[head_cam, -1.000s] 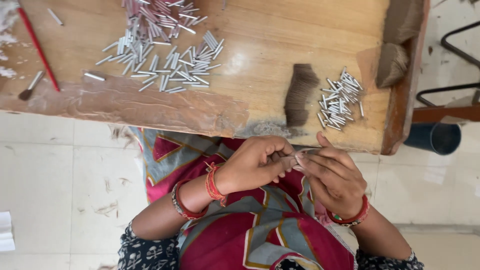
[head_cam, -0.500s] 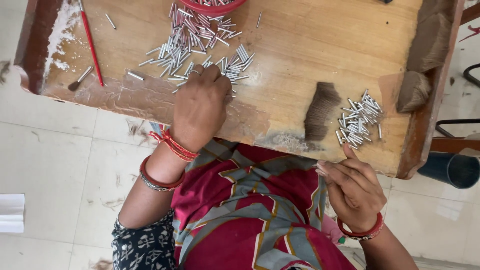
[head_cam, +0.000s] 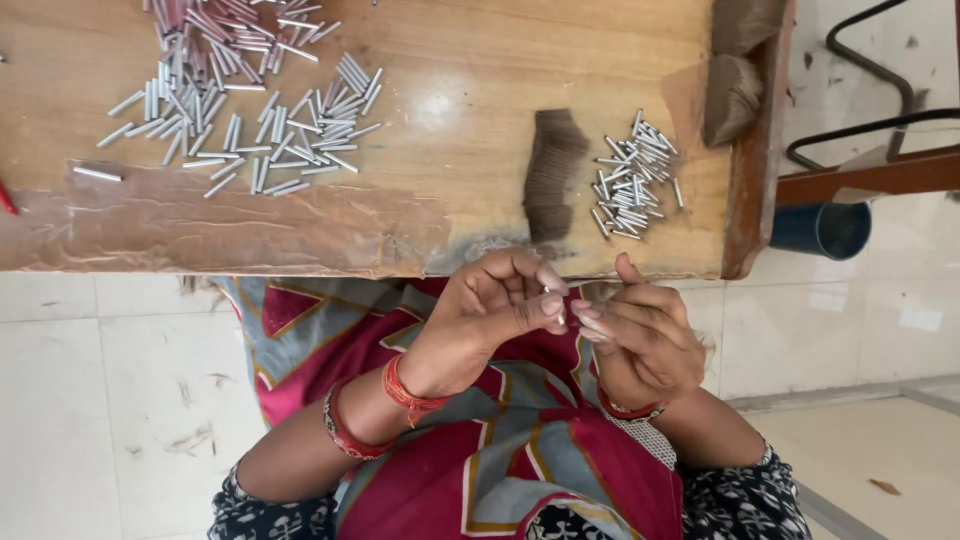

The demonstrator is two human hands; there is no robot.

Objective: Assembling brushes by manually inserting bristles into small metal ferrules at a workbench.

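Left hand (head_cam: 495, 305) curled, pinching a small metal tube (head_cam: 560, 312), right hand (head_cam: 640, 335) fingers closed at the same tube, brown hair tuft (head_cam: 553, 170) just above them

Small tube (head_cam: 560, 305) mostly behind fingers (head_cam: 535, 308)

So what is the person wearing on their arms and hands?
Both arms are bare from wrist to above the elbow. The left hand has red thread wound round its wrist, and a red bangle further up the forearm. The right hand has a red bangle at its wrist. Short dark sleeves with a pale print cover the upper arms. No gloves.
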